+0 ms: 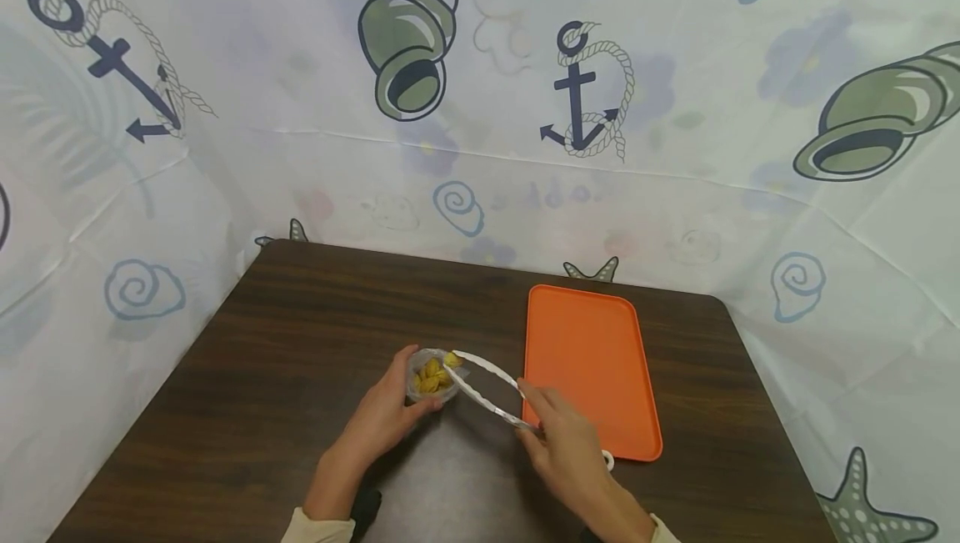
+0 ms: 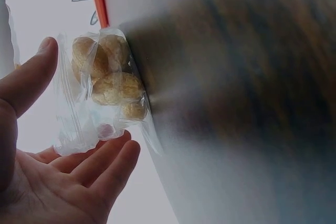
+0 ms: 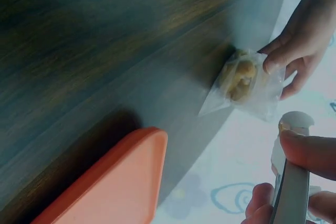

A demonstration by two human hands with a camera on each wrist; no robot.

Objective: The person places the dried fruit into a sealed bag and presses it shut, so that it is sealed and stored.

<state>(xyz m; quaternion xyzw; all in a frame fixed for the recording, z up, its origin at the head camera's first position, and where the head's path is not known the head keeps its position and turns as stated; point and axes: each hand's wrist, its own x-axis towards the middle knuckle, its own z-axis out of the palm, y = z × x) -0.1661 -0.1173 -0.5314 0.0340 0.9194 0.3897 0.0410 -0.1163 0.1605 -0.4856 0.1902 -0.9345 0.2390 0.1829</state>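
A clear plastic bag (image 1: 452,395) stands upright on the table with its mouth spread. Several yellowish-brown, round puffed snack pieces (image 1: 430,377) lie inside it. My left hand (image 1: 378,418) holds the bag from the left, with the thumb on one side and the fingers on the other, as the left wrist view shows. My right hand (image 1: 558,443) grips a pair of white tongs (image 1: 480,398) between thumb and fingers. At the bag's mouth, one snack piece (image 1: 452,359) sits between the tongs' tips. The right wrist view cuts off the tongs' near end.
An orange rectangular tray (image 1: 588,368) lies on the right of the dark wooden table (image 1: 315,318), partly under my right hand. A pale cloth (image 1: 315,159) printed with shells and anchors hangs behind the table and along its sides.
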